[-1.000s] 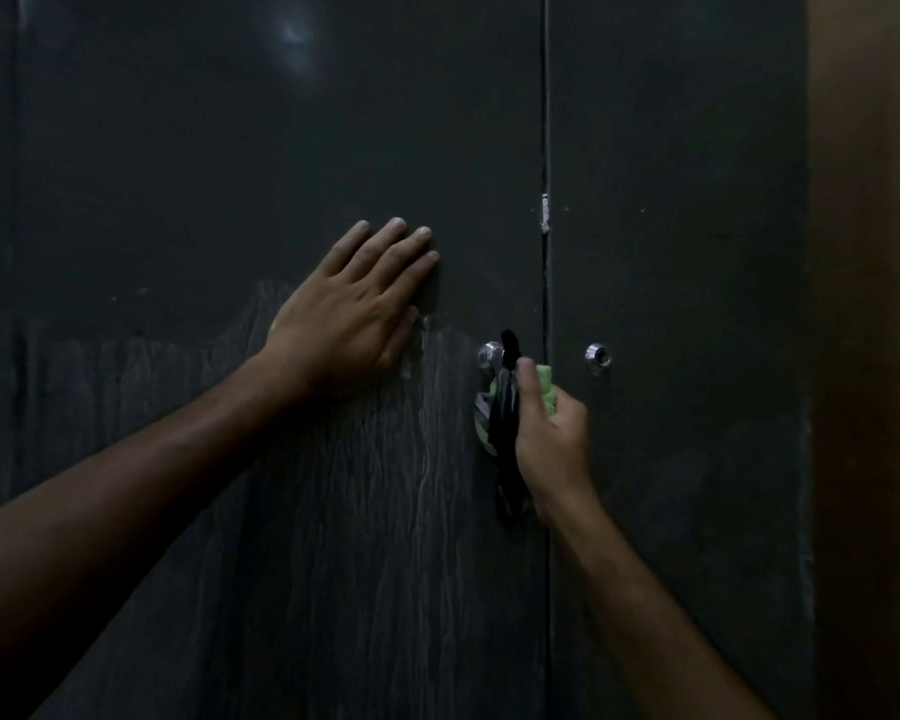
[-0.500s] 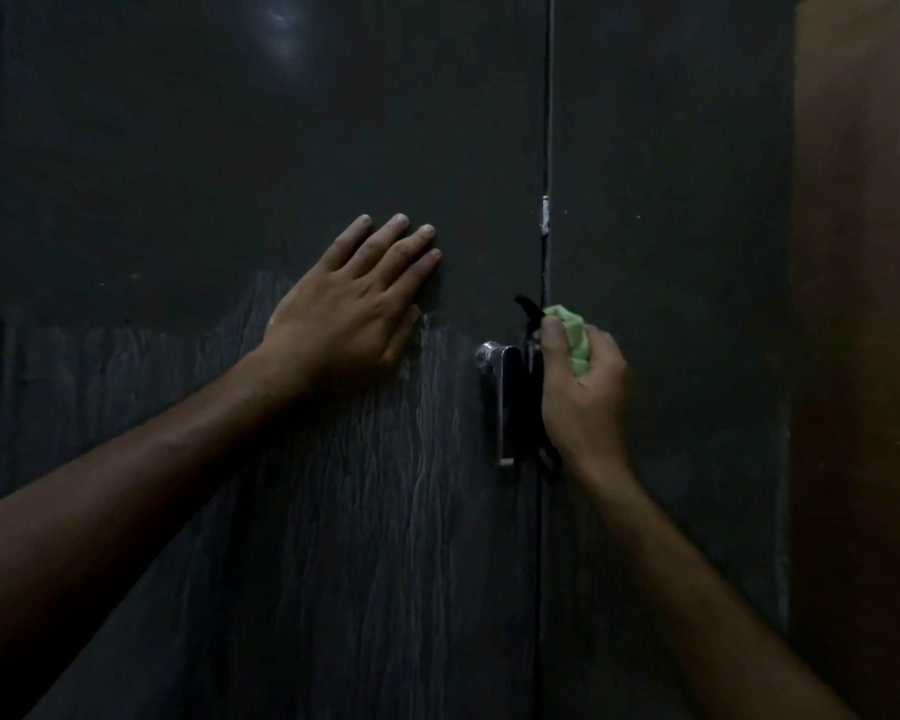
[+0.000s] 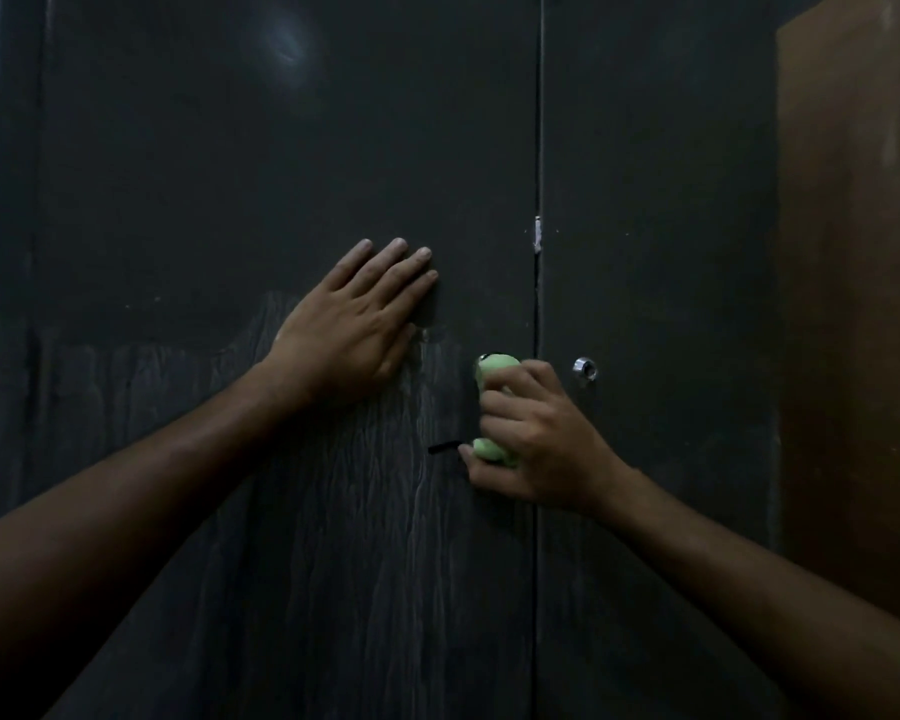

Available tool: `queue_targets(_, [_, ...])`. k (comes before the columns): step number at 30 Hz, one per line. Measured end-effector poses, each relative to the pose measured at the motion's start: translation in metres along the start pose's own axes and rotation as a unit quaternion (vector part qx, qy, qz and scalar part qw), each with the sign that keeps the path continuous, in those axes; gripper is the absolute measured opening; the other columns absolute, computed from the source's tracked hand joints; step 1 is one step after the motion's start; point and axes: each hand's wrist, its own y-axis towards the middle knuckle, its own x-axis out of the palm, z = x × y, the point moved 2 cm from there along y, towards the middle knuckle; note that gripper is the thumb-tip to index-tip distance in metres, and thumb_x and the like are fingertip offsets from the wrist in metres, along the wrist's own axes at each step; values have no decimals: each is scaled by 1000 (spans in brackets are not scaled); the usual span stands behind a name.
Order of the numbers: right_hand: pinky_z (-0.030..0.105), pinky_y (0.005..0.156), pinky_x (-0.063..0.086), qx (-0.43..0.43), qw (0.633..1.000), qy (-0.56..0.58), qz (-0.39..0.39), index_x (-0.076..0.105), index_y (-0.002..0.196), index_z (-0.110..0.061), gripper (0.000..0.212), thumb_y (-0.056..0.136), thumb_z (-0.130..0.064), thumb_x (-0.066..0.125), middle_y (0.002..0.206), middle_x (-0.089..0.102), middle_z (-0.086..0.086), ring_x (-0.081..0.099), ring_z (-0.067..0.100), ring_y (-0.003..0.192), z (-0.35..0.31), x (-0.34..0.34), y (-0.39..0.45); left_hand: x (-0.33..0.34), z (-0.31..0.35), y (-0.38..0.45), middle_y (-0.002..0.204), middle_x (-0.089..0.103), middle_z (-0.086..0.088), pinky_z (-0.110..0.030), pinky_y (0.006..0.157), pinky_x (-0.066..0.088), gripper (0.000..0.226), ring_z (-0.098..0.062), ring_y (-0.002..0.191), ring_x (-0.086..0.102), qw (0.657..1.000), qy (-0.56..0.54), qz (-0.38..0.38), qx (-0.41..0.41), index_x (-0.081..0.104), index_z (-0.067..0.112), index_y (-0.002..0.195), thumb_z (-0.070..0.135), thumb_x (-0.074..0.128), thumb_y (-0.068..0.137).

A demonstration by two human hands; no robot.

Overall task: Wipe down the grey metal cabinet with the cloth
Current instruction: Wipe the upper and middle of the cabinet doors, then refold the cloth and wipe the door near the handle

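Cloth (image 3: 494, 407) is being clutched in right hand (image 3: 536, 439), bunched over the left door's handle; previously at the seam. Left hand (image 3: 354, 324) is being kept flat, fingers straight, on cabinet (image 3: 204, 174).

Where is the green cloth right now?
In the head view the green cloth is bunched in the right hand, pressed against the left cabinet door beside the middle seam, just left of the shiny lock.
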Motion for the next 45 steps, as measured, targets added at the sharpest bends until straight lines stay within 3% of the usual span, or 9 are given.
queue_targets(5, [36,71,45,360,900,160,184,57,68,-16,45,98,-49,59,72,55,-7,53,18,83,12,-20,-33,-12,20,-5,163,43,-12,-51,130,18,56,-32,155,33,995,-97,-4,-32,53,14,151,38,36,103])
queue_targets(9, [34,58,43,584,738,279,189,57,68,-31,52,96,-72,42,61,56,-13,53,11,62,15,-16,-42,-10,71,-27,103,65,0,-41,80,51,30,-22,93,62,970,-234,26,-60,68,20,105,41,51,94])
queue_targets(11, [43,75,55,657,669,317,141,67,91,-30,54,97,-74,36,84,70,-8,66,17,81,11,-4,-35,-3,101,-39,92,64,11,-30,71,54,31,-6,81,61,916,-379,-46,-120,66,25,100,55,60,94])
queue_targets(15, [53,110,44,704,595,384,62,58,127,-15,70,99,-70,26,128,63,11,55,32,126,-7,16,-16,13,133,-50,91,69,14,-9,65,51,43,8,87,65,808,-539,-56,-232,65,28,107,64,75,85])
queue_targets(22, [53,105,48,695,547,460,81,60,114,-18,47,92,-52,37,120,64,10,59,30,117,-23,21,-3,1,160,-69,116,61,13,-20,67,61,37,-1,87,69,719,-575,112,-373,53,34,126,39,72,95])
queue_targets(26, [35,65,58,656,511,548,97,71,93,-11,27,98,-22,47,81,75,6,71,23,79,-23,20,-19,7,166,-57,115,59,17,-11,85,54,36,6,105,59,742,-544,89,-381,61,29,125,43,72,94])
queue_targets(30, [30,73,61,588,549,586,91,77,103,-5,14,97,-14,68,97,78,15,77,26,92,-1,15,-28,12,143,-32,95,78,3,-38,81,63,23,-8,89,74,716,-578,96,-378,80,14,108,34,76,96])
queue_targets(35, [31,74,62,582,558,587,77,81,97,-9,9,90,-13,76,96,79,15,77,28,92,-18,23,-57,32,150,-56,92,82,1,-42,80,66,15,-16,89,80,642,-670,4,-374,82,14,100,28,78,95])
queue_targets(45, [35,75,63,594,563,571,67,80,95,-9,9,91,-16,77,92,79,12,78,27,89,-22,24,-62,32,152,-59,89,82,-2,-47,82,66,17,-18,86,81,633,-671,-12,-387,82,11,97,27,80,93])
